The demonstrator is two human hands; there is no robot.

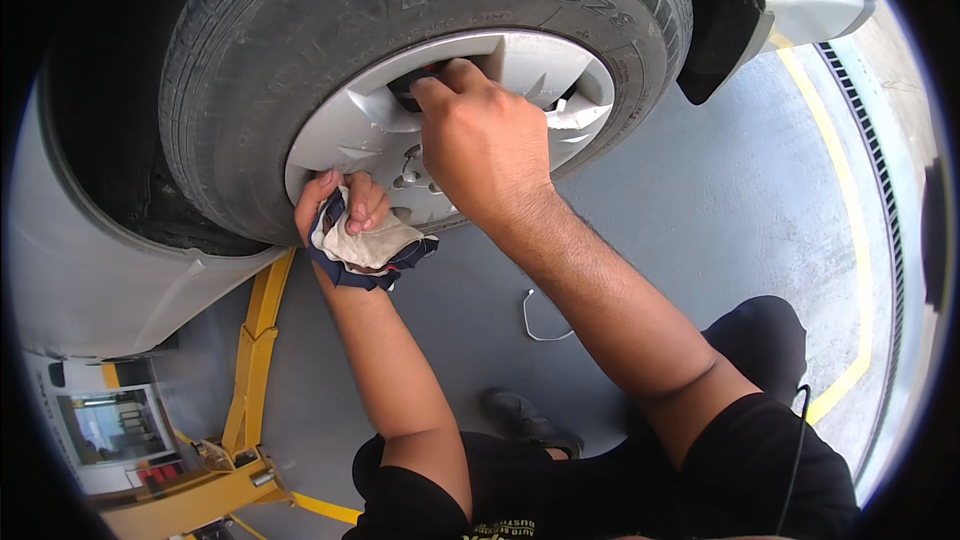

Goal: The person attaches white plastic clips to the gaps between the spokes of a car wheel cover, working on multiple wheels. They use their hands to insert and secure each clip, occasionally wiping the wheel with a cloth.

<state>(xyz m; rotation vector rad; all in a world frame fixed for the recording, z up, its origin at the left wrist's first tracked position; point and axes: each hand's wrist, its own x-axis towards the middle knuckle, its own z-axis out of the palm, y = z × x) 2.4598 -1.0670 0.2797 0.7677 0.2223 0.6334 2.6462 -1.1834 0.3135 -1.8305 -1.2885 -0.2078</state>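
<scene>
A raised car wheel with a silver rim (530, 62) and a black tyre (240, 90) fills the upper middle of the head view. My right hand (487, 145) is closed at the rim, its bent fingers reaching into an opening between the spokes. The fingertips are hidden there, so what they grip does not show. Lower left, my left hand (312, 202) is closed on a crumpled cloth (372, 242), off-white with dark blue parts. Its fingers are beside the lower left edge of the rim. Wheel fasteners (406, 178) show near the hub, between my hands.
A yellow lift arm (257, 340) stands at the left below the silver car body (110, 285). On the grey floor (660, 230) lies a thin bent white strip (530, 320). A yellow line (852, 200) and a drain grate (872, 150) run along the right.
</scene>
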